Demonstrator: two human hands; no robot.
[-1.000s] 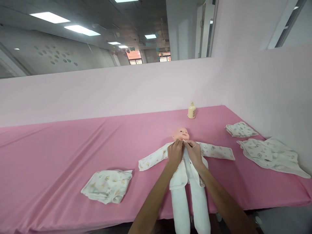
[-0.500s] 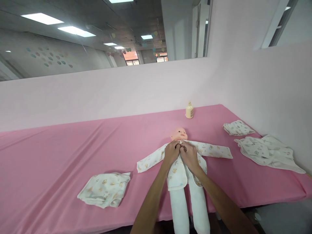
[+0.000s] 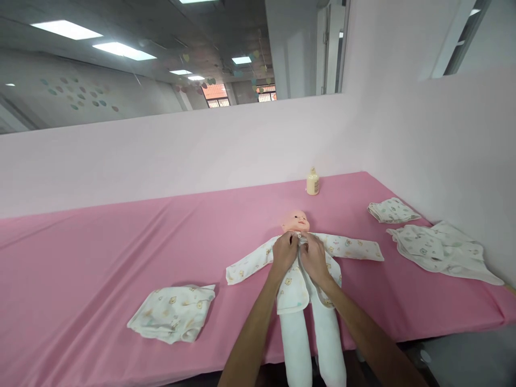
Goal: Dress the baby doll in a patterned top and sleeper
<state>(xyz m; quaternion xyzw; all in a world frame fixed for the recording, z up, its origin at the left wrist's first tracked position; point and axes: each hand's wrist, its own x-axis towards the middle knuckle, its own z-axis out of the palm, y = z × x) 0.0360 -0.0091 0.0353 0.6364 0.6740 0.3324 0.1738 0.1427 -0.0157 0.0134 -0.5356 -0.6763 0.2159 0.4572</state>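
A baby doll (image 3: 296, 221) lies on its back, dressed in a white printed baby jacket (image 3: 293, 293) with both sleeves spread sideways. Below the hem its white legs (image 3: 296, 344) reach past the table's front edge. At the neckline, my left hand (image 3: 285, 251) pinches the jacket's front edge. My right hand (image 3: 313, 257) is closed on the other side of the same collar, fingertips close to the left ones. Under the collar the jacket front hangs apart. Whatever small fastening may be between the fingers is too small to make out.
Folded printed cloth (image 3: 173, 313) lies to the left on the pink sheet (image 3: 100, 258). A cream pump bottle (image 3: 313, 182) stands behind the doll near the wall. To the right are a small folded cloth (image 3: 393, 210) and a loosely spread white garment (image 3: 447, 252).
My fingers have shifted slightly at the collar, the right hand's a little lower and more closed. The doll and the cloths stay in place.
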